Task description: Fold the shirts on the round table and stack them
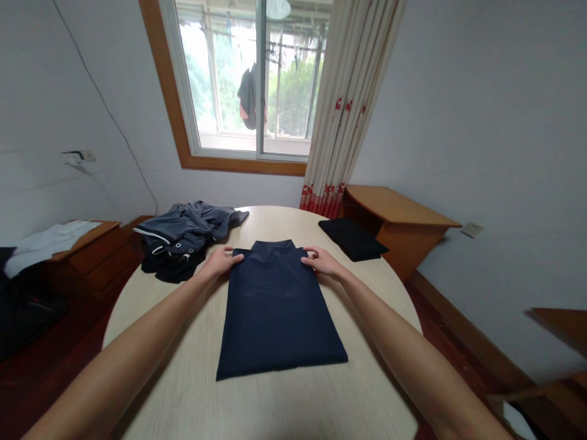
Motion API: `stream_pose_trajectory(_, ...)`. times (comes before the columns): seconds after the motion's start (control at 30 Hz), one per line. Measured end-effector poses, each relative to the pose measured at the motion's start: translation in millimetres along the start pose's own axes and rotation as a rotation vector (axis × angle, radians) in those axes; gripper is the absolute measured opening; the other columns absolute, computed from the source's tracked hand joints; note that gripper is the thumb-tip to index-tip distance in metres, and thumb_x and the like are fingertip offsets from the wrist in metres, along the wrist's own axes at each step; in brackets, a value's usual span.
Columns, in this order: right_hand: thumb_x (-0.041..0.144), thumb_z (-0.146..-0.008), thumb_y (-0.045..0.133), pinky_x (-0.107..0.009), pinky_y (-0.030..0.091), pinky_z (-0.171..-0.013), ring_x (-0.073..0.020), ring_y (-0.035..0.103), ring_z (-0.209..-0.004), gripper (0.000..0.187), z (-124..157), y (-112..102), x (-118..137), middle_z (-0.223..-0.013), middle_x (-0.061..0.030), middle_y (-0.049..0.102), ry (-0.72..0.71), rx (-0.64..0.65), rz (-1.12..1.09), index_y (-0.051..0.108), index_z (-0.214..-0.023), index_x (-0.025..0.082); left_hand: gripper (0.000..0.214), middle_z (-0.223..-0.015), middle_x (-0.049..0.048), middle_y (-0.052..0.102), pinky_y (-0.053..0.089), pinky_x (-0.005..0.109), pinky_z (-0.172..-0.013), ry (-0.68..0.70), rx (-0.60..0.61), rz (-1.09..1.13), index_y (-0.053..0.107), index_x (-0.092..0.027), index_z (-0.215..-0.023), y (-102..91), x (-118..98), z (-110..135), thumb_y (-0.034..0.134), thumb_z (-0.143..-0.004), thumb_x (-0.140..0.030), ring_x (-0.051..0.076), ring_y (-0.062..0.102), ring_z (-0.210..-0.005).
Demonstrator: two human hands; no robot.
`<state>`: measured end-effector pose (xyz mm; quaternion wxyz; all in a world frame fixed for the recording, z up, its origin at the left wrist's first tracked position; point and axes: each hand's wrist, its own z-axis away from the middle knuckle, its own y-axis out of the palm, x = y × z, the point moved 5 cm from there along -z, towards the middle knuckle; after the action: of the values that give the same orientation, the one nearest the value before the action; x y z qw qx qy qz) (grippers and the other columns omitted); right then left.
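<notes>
A dark navy shirt lies flat on the round table, folded into a long panel with its collar at the far end. My left hand pinches the shirt's far left corner between thumb and fingers. At the far right corner, my right hand grips the cloth the same way. The shirt's lower edge rests nearer to me and spreads slightly wider than the top.
A heap of grey and black clothes sits at the table's back left. A folded black garment lies at the back right. Beyond it stands a wooden desk, beside a curtain. A wooden cabinet is at left.
</notes>
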<state>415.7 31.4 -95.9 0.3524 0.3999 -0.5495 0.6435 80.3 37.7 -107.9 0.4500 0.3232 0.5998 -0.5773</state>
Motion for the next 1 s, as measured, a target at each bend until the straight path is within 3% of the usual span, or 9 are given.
stream_pose_trajectory(0.1,0.022,-0.073,0.077,-0.023,0.042,-0.056,-0.0114,0.051,-0.058,0.046,-21.8,6.4,-5.0,-0.064,0.0049,0.055,-0.050,-0.109,-0.077,0.067,-0.116,0.013,0.036,-0.066,0.0046,0.070,0.049,0.025,-0.056,0.050,-0.056,0.002,0.071,-0.013,-0.082,2.9,3.6,-17.4,0.089,-0.058,-0.033,0.022,0.069,-0.068)
stream_pose_trajectory(0.2,0.019,-0.064,0.074,-0.025,0.044,-0.062,-0.0129,0.052,-0.062,0.035,-33.7,5.3,-7.0,-0.063,0.0048,0.055,-0.122,-0.160,-0.106,0.071,-0.098,0.014,0.029,-0.064,0.0036,0.069,0.049,0.024,-0.054,0.024,0.021,0.179,0.070,-0.013,-0.070,4.1,0.8,-23.6,0.088,-0.060,-0.033,0.018,0.066,-0.060)
stream_pose_trajectory(0.33,0.026,-0.062,0.071,-0.029,0.048,-0.075,-0.0166,0.060,-0.079,0.028,-42.4,-9.7,-1.1,-0.083,-0.0014,0.067,-0.322,-0.235,-0.244,0.070,-0.088,0.017,0.027,-0.079,0.0070,0.075,0.057,0.026,-0.066,0.016,0.221,0.587,0.074,-0.011,-0.089,8.9,-17.2,-25.4,0.085,-0.067,-0.023,0.016,0.069,-0.067)
stream_pose_trajectory(0.47,0.024,-0.061,0.070,-0.029,0.050,-0.070,-0.0172,0.061,-0.075,0.031,-50.7,-13.4,-11.7,-0.080,-0.0024,0.067,-0.233,-0.292,-0.291,0.069,-0.091,0.017,0.037,-0.079,0.0069,0.074,0.059,0.026,-0.068,-0.089,0.188,0.650,0.067,-0.010,-0.114,19.9,-15.9,-28.3,0.074,-0.077,-0.009,0.015,0.070,-0.067)
stream_pose_trajectory(0.63,0.017,-0.074,0.063,-0.031,0.054,-0.073,-0.0188,0.066,-0.077,0.043,-45.0,0.5,-24.4,-0.091,-0.0093,0.072,-0.045,-0.196,-0.059,0.066,-0.117,0.011,0.054,-0.087,0.0083,0.073,0.058,0.030,-0.066,-0.110,0.043,0.307,0.052,-0.011,-0.139,19.4,-1.9,-30.5,0.066,-0.086,-0.015,0.017,0.069,-0.065)
stream_pose_trajectory(0.77,0.022,-0.086,0.057,-0.040,0.047,-0.105,-0.0263,0.062,-0.117,0.046,-17.5,5.7,4.8,-0.131,-0.0185,0.064,-0.253,-0.257,0.422,0.062,-0.131,0.011,0.049,-0.123,0.0165,0.068,0.054,0.038,-0.096,0.282,-0.144,-0.237,0.057,-0.012,-0.135,6.0,-25.4,-9.4,0.063,-0.088,-0.027,0.026,0.069,-0.103)
stream_pose_trajectory(0.83,0.030,-0.091,0.056,-0.042,0.035,-0.117,-0.0279,0.048,-0.136,0.048,1.0,24.0,23.5,-0.148,-0.0181,0.052,-0.396,-0.204,0.612,0.060,-0.136,0.012,0.046,-0.138,0.0157,0.061,0.041,0.043,-0.112,0.539,-0.099,-0.482,0.059,-0.015,-0.134,21.5,-39.1,16.5,0.056,-0.093,-0.034,0.029,0.058,-0.127)
stream_pose_trajectory(0.9,0.039,-0.095,0.053,-0.045,0.026,-0.122,-0.0279,0.037,-0.146,0.056,17.2,51.4,34.7,-0.157,-0.0151,0.042,-0.483,-0.059,0.717,0.053,-0.145,0.015,0.050,-0.149,0.0122,0.053,0.029,0.049,-0.120,0.690,0.057,-0.661,0.056,-0.018,-0.140,48.5,-40.4,43.7,0.047,-0.097,-0.041,0.030,0.044,-0.141)
stream_pose_trajectory(1.0,0.048,-0.099,0.045,-0.053,0.014,-0.124,-0.0271,0.023,-0.153,0.063,29.0,83.6,33.3,-0.164,-0.0100,0.029,-0.489,0.155,0.809,0.040,-0.155,0.019,0.058,-0.162,0.0067,0.036,0.018,0.056,-0.122,0.655,0.229,-0.849,0.046,-0.025,-0.151,76.4,-22.7,65.1,0.038,-0.100,-0.052,0.030,0.028,-0.151)
